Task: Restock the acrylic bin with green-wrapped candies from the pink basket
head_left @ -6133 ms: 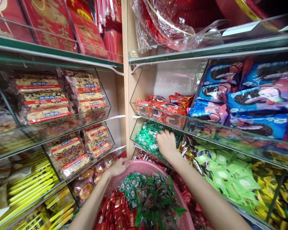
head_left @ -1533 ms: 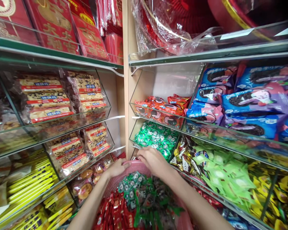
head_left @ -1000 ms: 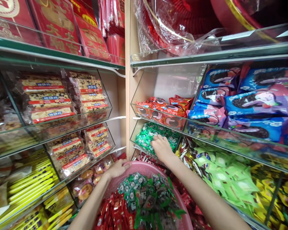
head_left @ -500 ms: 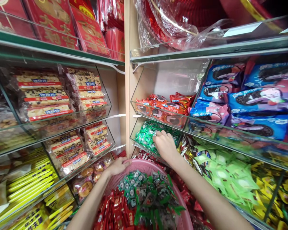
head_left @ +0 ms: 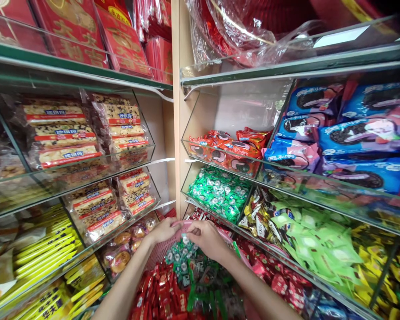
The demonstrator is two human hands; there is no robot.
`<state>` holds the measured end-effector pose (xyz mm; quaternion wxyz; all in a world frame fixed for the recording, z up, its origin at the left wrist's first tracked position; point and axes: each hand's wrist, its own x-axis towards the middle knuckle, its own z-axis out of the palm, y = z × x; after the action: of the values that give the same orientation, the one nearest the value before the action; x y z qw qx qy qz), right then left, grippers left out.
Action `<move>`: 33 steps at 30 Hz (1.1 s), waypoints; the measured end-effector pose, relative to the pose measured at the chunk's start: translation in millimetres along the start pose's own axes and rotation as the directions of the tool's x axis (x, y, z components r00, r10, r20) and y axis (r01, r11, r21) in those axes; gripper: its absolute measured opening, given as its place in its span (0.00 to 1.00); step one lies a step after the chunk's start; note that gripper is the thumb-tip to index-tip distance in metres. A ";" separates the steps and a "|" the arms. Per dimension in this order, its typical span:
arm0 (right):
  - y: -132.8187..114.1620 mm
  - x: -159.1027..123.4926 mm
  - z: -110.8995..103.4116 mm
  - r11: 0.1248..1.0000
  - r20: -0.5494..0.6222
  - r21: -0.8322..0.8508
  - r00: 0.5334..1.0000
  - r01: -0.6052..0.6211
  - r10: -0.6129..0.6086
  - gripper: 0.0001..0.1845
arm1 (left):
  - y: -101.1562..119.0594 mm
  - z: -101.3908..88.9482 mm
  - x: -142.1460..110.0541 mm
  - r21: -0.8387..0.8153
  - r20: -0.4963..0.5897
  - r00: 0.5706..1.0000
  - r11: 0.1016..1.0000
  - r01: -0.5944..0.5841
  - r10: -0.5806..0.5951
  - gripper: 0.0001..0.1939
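Since half a second ago, the right hand (head_left: pixel 205 240) has been brought from the green-wrapped sweets (head_left: pixel 220 194) in the far shelf bin to over the far side of the near pink basket (head_left: pixel 160 254), its fingers curled nearly together, though whether a sweet is gripped cannot be told. The basket's far-left rim is clasped by the left hand (head_left: pixel 165 231), a sound hold on what is probably stiff plastic. The sweets, light, firm and slippery in their wrappers by the look, are best pinched across the middle.
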<state>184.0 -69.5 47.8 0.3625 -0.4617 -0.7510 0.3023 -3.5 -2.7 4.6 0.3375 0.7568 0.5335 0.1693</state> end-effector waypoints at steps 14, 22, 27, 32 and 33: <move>45.1 9.5 24.7 0.991 0.018 0.028 0.991 -0.131 0.131 0.06 | 11.8 -2.9 -6.2 -0.035 0.022 1.000 0.999 0.006 -0.005 0.23; 18.3 4.5 7.8 0.985 -0.013 -0.129 0.993 -0.116 0.115 0.06 | 5.0 -1.2 -4.4 -0.038 0.024 1.000 0.999 0.015 -0.014 0.24; -19.4 -1.4 -16.0 0.953 0.016 -0.301 0.999 -0.039 0.046 0.08 | 0.0 0.1 -2.1 -0.012 0.002 1.000 1.000 0.025 -0.025 0.23; -53.0 3.0 -49.6 0.754 -0.025 -0.657 0.999 0.003 -0.025 0.10 | 2.9 -1.8 -3.2 -0.053 0.024 1.000 0.999 0.015 -0.014 0.23; -57.2 5.2 -57.4 0.679 -0.057 -0.734 0.997 -0.014 -0.042 0.11 | 3.8 -2.4 -3.7 -0.047 0.030 0.999 0.999 0.020 -0.018 0.23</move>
<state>202.6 -80.2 126.1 0.1752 -0.5728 -0.7996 -0.0429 -3.7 -6.0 9.3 0.3650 0.7459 0.5314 0.1674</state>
